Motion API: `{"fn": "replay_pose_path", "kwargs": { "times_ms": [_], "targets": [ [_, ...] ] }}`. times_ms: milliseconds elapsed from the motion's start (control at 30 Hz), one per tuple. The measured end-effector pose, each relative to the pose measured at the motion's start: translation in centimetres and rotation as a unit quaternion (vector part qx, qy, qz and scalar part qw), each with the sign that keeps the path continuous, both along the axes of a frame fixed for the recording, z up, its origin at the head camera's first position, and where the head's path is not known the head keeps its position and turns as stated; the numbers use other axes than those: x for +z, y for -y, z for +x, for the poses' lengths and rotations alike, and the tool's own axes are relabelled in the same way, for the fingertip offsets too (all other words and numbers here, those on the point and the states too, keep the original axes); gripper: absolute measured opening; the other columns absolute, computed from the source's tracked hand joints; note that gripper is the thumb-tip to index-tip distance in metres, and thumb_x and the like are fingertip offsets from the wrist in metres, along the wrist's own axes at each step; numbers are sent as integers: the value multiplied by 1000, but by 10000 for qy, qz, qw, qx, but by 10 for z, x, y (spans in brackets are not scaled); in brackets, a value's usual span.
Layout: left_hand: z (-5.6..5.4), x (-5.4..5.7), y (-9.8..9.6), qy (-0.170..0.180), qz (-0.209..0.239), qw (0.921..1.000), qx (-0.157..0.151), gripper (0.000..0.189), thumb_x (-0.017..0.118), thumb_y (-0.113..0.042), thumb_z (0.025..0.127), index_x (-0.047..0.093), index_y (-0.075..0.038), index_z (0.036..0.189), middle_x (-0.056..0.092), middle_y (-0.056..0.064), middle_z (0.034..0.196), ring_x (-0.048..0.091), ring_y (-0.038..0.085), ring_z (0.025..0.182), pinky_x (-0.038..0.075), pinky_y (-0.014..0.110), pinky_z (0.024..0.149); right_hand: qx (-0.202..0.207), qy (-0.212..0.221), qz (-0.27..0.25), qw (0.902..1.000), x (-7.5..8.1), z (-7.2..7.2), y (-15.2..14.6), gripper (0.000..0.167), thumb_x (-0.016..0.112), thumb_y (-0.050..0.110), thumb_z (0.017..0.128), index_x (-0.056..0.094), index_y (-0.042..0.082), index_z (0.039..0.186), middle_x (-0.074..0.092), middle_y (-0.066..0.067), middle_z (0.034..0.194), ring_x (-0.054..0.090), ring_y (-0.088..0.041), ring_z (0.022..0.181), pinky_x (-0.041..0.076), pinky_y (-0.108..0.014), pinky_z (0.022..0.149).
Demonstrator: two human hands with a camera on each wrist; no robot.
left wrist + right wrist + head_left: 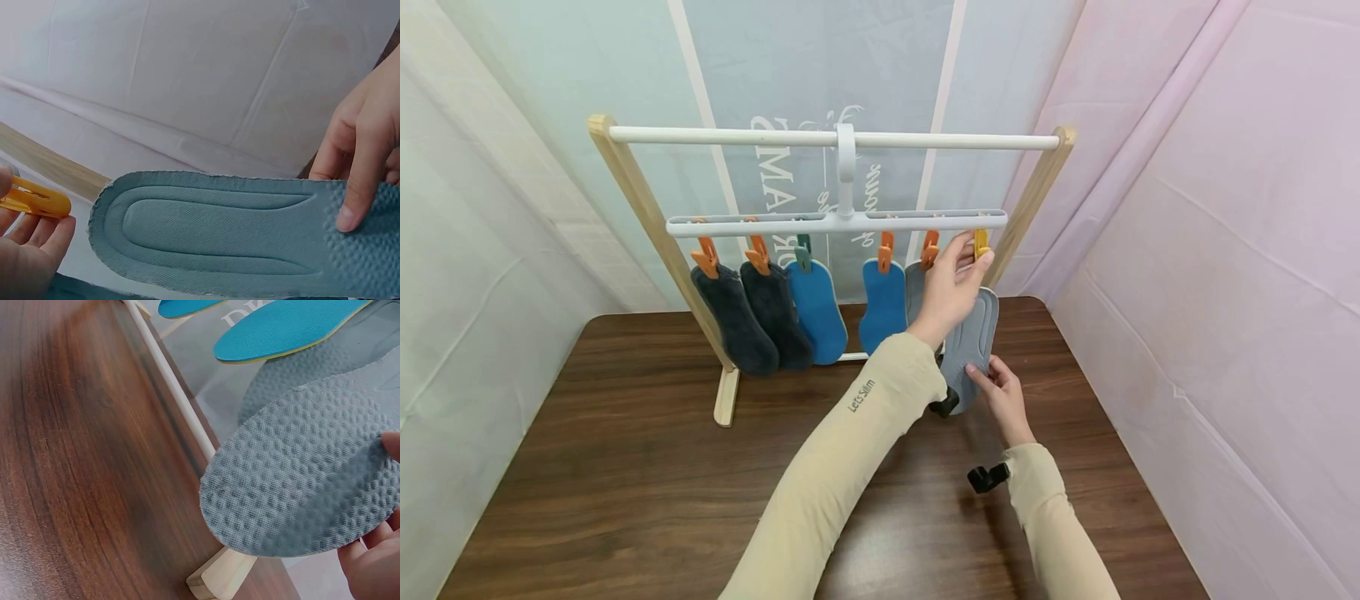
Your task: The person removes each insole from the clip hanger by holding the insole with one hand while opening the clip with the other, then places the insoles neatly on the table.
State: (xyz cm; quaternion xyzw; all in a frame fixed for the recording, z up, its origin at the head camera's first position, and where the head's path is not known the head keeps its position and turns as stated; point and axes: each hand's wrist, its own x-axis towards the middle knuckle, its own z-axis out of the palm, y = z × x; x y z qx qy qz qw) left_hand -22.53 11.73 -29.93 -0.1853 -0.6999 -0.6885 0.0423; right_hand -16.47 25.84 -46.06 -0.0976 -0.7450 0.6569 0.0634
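Observation:
My left hand (951, 287) pinches the yellow clip (981, 242) at the right end of the white hanger (760, 226). In the left wrist view the yellow clip (37, 199) stands apart from the rounded heel end of a grey insole (206, 231). My right hand (1006, 400) holds that insole by its edge near the wide, bumpy end, thumb on the face and other fingers behind. The right wrist view shows the bumpy part (294, 475) close up. A second grey insole (913, 287) hangs from an orange clip (929, 248), partly hidden behind my left hand.
Two blue insoles (817, 312) and two dark fuzzy insoles (733, 321) hang from clips further left. The hanger hooks over the white rod (722, 136) of a wooden stand (643, 225) on the brown table (625, 492). Pale curtains (1225, 250) surround it.

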Motion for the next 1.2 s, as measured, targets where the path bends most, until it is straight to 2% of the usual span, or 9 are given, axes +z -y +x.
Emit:
{"fn": "replay_pose_path", "kwargs": {
  "times_ms": [133,333,533,667,800,900,1000,1100,1200],
  "targets": [
    [2,1,0,-39,-97,9999,-61,43,53,-20,100,45,-9,140,59,13,129,55,21,123,47,23,100,-21,7,80,10000,-1,3,0,26,66,22,92,60,4,110,63,9,90,51,-6,81,44,-25,76],
    [3,-1,0,-68,-143,9998,-154,42,51,-22,100,44,-9,140,57,12,131,54,21,125,47,24,100,1,140,92,9999,-2,7,-1,27,65,24,93,59,6,111,63,13,90,53,-6,85,44,-25,78],
    [6,-2,1,142,-132,9992,-351,46,51,-27,100,41,-11,142,56,10,135,53,19,126,46,20,100,18,252,161,9996,-4,10,-3,29,63,23,94,58,4,115,62,17,87,50,-5,84,43,-27,77],
    [9,-5,3,332,-519,9971,-457,50,53,-30,99,41,-11,144,59,9,133,56,19,123,49,23,97,-22,346,73,9994,-4,10,-4,28,63,18,94,58,2,115,62,17,86,52,-4,84,45,-29,81],
    [10,-7,4,368,-1007,9927,-560,46,54,-30,99,48,-9,139,62,9,129,60,20,118,51,26,94,-41,389,95,9992,-5,10,-5,26,62,14,94,58,0,115,62,17,84,52,-4,84,44,-31,81],
    [11,-8,6,305,-1228,9899,-645,40,55,-27,99,55,-8,134,65,10,124,63,20,113,53,23,90,-39,382,160,9991,-5,11,-6,26,62,15,94,58,0,116,62,16,84,51,-5,83,43,-28,78],
    [11,-8,8,227,-1414,9869,-740,33,56,-24,98,61,-6,125,70,9,113,67,17,101,54,20,80,-23,364,206,9991,-6,14,-6,29,62,18,94,58,1,117,60,15,83,49,-6,82,41,-25,75],
    [11,-9,12,127,-1609,9830,-879,26,56,-23,98,66,-6,116,72,8,101,69,15,90,52,18,71,-10,330,260,9991,-8,17,-6,31,62,21,94,57,0,118,60,16,85,48,-7,83,41,-26,75],
    [11,-9,17,7,-1775,9790,-1003,24,55,-23,99,67,-6,111,72,6,96,68,14,84,52,17,67,-38,293,299,9991,-10,20,-6,32,62,21,94,57,1,117,61,17,88,49,-6,84,42,-26,75]
  ]
}}
